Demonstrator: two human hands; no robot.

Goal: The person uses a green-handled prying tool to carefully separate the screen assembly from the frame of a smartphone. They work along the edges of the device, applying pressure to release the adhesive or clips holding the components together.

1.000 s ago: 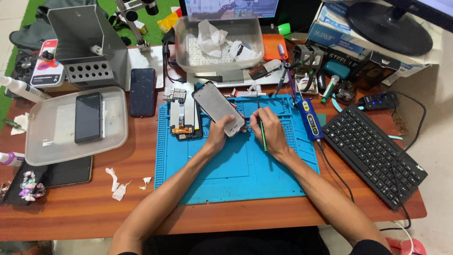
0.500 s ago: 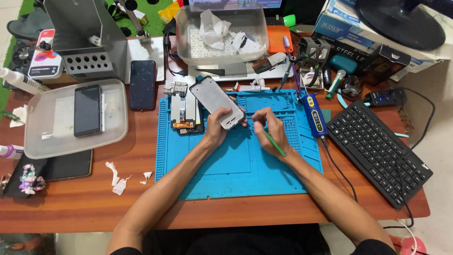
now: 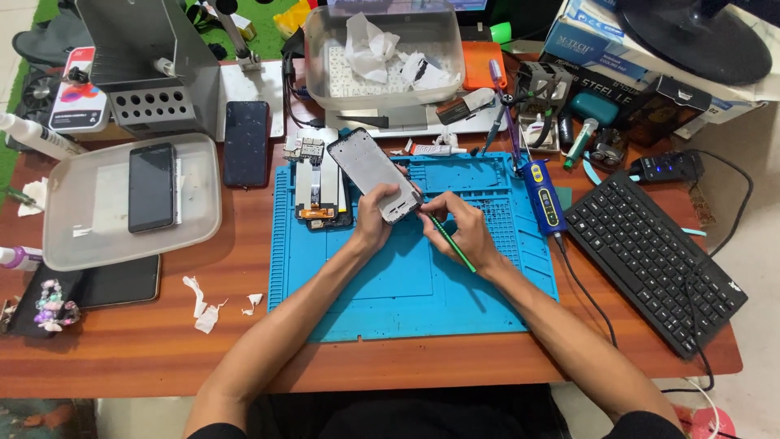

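Observation:
My left hand (image 3: 374,223) holds a grey phone frame (image 3: 373,172) by its lower end, tilted up over the blue work mat (image 3: 406,276). My right hand (image 3: 461,229) grips a thin green tool (image 3: 451,242) like a pen, its tip touching the frame's lower right corner. An opened phone body (image 3: 317,189) with a bare circuit board lies on the mat just left of the frame.
A clear tray (image 3: 89,236) with a dark phone (image 3: 152,187) sits at left, another phone (image 3: 245,142) behind it. A black keyboard (image 3: 654,260) lies at right, a blue soldering tool (image 3: 543,195) beside the mat. Boxes, tools and a clear bin (image 3: 382,57) crowd the back.
The frame has stayed in my left hand. My right hand has brought the green tool's tip up to the frame's lower corner. The camera has shifted slightly.

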